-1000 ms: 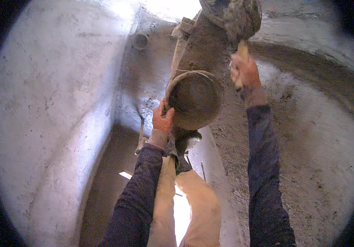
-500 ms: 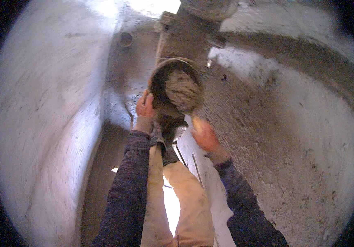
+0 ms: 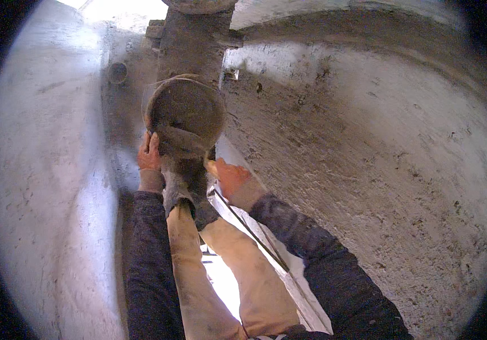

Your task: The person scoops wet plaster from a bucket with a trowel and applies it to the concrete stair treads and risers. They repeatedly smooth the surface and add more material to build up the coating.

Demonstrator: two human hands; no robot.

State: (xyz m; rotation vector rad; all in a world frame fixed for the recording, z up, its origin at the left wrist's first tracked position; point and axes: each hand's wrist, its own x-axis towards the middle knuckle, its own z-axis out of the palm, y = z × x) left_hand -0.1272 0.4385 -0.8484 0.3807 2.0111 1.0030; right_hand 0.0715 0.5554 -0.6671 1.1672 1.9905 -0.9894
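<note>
A round, mud-caked bucket with a thin wire handle is in front of me, its mouth facing up toward me. My left hand grips its left rim, fingers over the edge. In my right hand, close to the lower right rim, is the yellowish handle of what looks like a trowel. Its muddy blade appears to lie inside the bucket, over brown wet mortar; the blade's outline is hard to tell from the mix. Both hands look stained reddish.
Below the bucket are my boots. A brown plank runs away beyond it to another round vessel. Pale curved walls rise left and right, the right one smeared with brown mortar. A bright gap shows between my legs.
The view has swung, so the bucket and hands appear farther left. The streaked mortar lump seen in the bucket is no longer visible as such; the right hand stays near the rim.
</note>
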